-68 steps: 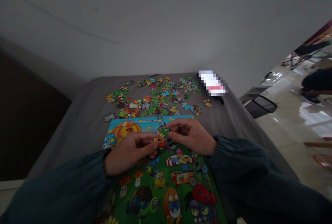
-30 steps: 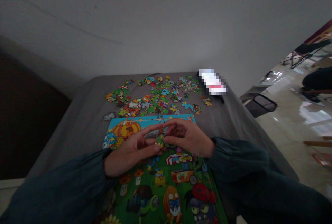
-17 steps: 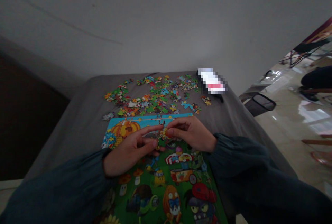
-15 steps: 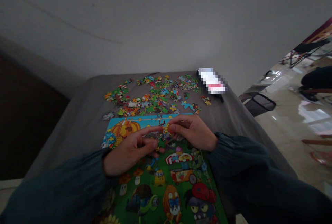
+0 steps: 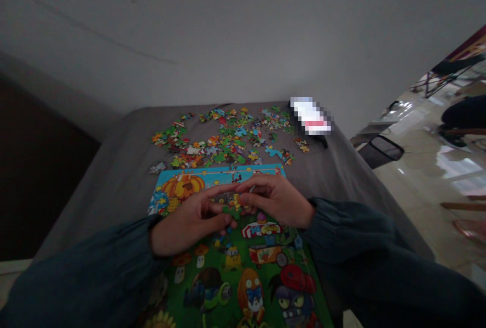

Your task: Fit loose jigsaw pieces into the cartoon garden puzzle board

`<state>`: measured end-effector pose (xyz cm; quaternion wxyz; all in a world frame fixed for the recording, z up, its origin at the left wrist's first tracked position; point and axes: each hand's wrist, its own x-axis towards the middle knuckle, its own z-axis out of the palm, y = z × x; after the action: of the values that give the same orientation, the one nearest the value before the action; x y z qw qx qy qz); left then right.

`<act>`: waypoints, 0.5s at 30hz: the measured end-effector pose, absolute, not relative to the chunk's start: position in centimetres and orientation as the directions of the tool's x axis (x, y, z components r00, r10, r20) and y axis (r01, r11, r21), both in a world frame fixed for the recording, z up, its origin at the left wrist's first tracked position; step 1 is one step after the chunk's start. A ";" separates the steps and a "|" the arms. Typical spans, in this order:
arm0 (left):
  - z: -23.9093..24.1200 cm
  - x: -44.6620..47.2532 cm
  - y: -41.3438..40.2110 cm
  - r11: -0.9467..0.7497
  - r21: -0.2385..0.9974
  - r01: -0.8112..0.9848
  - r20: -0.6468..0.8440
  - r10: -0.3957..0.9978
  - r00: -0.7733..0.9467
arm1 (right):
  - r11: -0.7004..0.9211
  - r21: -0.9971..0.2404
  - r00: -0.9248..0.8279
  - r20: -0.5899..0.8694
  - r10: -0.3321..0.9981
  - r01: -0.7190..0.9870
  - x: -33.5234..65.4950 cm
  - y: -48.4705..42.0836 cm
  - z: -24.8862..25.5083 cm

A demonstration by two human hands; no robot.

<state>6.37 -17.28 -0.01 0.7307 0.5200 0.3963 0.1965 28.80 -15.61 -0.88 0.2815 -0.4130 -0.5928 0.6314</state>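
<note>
My right hand (image 5: pixel 279 199) is closed in a pinch over the upper middle of a colourful cartoon puzzle board (image 5: pixel 205 292). At its fingertips is a small yellowish puzzle piece (image 5: pixel 237 200), partly hidden by the fingers and low against the board. My left hand (image 5: pixel 190 221) lies over the board's left half with the index finger stretched out toward the right fingertips. Its thumb stands apart from that finger, and nothing shows in its grasp. A pumpkin picture and a blue strip show along the board's upper part.
Many loose puzzle pieces (image 5: pixel 228 156) lie scattered on the grey cloth (image 5: pixel 121 166) beyond the board. A phone (image 5: pixel 309 118) with a blurred bright screen leans at the far right, near the wall. To the right are a dark framed object (image 5: pixel 383 151) and a shiny floor.
My right hand has moved slightly left and down with the puzzle piece, which now sits lower against the board. The left hand has hardly moved.
</note>
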 end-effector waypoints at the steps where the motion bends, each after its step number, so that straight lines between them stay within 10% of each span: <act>1: 0.1 6.3 -17.2 0.382 0.916 0.120 -0.372 0.699 0.611 | -0.104 -0.986 -0.500 -0.158 0.852 0.134 28.8 -15.5 -1.0; 15: 0.0 6.0 -16.9 0.531 0.847 0.037 -0.481 0.734 0.479 | 0.024 -0.986 -0.492 -0.062 0.868 0.167 29.1 -15.3 -0.6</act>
<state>6.04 -16.92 0.00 0.7479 0.4246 0.4539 0.2331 29.11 -15.34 -0.64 0.3062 -0.4000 -0.6467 0.5727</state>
